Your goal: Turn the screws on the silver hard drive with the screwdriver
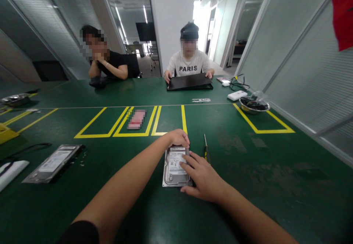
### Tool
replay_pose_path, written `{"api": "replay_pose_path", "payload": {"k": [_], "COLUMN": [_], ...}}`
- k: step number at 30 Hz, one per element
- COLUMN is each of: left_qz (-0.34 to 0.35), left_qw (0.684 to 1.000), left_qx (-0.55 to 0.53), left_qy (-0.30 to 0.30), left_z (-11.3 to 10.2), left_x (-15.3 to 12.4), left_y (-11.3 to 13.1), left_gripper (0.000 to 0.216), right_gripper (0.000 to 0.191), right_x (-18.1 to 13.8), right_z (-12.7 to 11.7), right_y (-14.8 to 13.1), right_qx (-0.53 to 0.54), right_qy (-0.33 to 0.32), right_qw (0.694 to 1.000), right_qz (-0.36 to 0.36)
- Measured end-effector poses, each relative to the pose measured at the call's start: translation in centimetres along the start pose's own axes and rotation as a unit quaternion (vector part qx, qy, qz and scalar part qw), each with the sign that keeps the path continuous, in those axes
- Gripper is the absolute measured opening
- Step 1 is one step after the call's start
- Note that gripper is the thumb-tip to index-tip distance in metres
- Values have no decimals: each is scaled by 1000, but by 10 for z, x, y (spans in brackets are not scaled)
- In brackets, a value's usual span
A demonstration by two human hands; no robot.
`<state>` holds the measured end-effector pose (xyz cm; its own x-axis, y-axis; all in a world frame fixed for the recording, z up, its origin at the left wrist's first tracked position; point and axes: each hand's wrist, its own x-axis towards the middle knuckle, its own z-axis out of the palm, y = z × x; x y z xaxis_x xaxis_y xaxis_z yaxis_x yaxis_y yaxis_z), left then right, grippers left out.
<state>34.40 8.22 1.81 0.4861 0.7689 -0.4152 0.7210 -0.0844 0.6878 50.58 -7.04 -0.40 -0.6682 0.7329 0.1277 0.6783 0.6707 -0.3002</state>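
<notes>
A silver hard drive (173,167) with a white label lies flat on the green table (248,185), close in front of me. My left hand (179,138) is curled over its far edge, fingers closed on it. My right hand (200,176) rests on the drive's right side, fingers spread across the label and thumb at the near corner. A screwdriver (206,149) with a black and yellow handle lies on the table just right of the drive, beside my right hand.
A second hard drive (53,163) and small screws lie at the left, a white object (11,172) beyond it. Yellow tape outlines (110,124) mark the table. A metal bowl (253,105) stands at the right. Two people sit opposite; one holds a black tray (190,81).
</notes>
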Motion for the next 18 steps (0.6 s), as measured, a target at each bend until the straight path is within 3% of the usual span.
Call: {"api": "replay_pose_path", "payload": {"k": [5,8,15,18], "left_qz": [18,39,110,115], "left_qw": [999,994,958,950], "left_qx": [3,11,-11,-46], "left_qy": [40,100,265,287], "left_z": [4,8,30,46], "left_x": [-7,-18,-67,-86], "left_y": [-3,-3,1,-2], "left_gripper": [23,19,14,18], "right_gripper": [75,75,75,73], "right_x": [1,1,-1,-1], "right_z": [-2,-2,-2,-4], "right_y": [-2,-3,-1,0], "right_qx": [-1,-2,-4,4], "right_qy": [-3,-5,6,21], "right_qw": [1000,1000,1000,999], "right_qz": [-1,0,-9,-24]}}
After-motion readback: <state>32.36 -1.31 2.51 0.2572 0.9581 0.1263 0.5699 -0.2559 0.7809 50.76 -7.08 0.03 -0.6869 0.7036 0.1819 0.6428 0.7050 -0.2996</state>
